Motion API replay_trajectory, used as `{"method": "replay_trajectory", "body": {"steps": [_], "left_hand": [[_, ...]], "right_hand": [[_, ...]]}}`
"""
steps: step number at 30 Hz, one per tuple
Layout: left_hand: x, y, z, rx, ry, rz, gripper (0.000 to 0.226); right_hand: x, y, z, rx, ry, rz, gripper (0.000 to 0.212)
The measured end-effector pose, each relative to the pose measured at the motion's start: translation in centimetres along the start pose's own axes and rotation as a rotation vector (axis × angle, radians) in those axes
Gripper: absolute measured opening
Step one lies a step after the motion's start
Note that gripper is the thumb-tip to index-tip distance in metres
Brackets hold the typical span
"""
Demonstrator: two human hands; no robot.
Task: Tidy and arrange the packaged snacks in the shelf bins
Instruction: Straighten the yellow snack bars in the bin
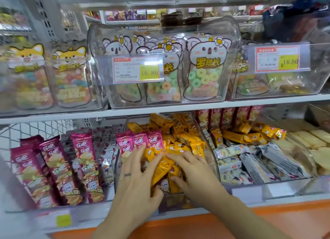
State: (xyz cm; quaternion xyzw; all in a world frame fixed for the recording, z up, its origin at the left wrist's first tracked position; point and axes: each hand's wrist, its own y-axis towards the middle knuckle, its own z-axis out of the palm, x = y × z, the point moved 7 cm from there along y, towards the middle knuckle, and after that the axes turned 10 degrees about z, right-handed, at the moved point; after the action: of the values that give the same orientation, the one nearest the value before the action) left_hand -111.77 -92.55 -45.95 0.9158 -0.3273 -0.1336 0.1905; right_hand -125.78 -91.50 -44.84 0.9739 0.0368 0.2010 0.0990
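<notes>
Two hands are reaching into a clear bin in the bottom row, where loose yellow packs are lying in a jumbled heap.

Risk, as a judgement: the heap is sitting high toward the bin's front, so raking or squeezing it forward could be sending packs over the lip onto the orange ledge. Three pink packs are standing upright in the same bin, touching the left fingertips. A nudge could be toppling them into the yellow ones.

The left hand is spreading its fingers over the heap while its thumb is curling under the near edge, so its grip is partly closed around a bunch of yellow packs. The right hand is lying just beside it, fingers fanned and nearly straight, pressing on the packs without a closed grip.
</notes>
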Motion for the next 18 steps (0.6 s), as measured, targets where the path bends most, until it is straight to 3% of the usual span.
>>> {"method": "replay_trajectory", "body": {"steps": [2,6,11,14,18], "left_hand": [[0.2,0.0,0.5,0.065,0.083,0.050,0.082],[0.8,-0.3,1.0,0.148,0.142,0.099,0.091],[0.3,-1.1,1.1,0.175,0.133,0.156,0.046],[-0.3,-0.8,2.3,0.293,0.138,0.193,0.044],[-1.3,0.6,2.2,0.264,-0.070,0.180,0.053]], "right_hand": [[-0.1,0.1,0.4,-0.001,-0.049,0.031,0.052],[-0.6,0.2,-1.1,-0.238,-0.112,0.044,0.040],[-1.5,-0.1,-0.9,-0.209,-0.203,-0.029,0.034],[-2.2,-0.3,-0.9,-0.214,-0.249,-0.028,0.042],[-2.0,-0.2,0.8,-0.169,-0.338,-0.064,0.047]]}}
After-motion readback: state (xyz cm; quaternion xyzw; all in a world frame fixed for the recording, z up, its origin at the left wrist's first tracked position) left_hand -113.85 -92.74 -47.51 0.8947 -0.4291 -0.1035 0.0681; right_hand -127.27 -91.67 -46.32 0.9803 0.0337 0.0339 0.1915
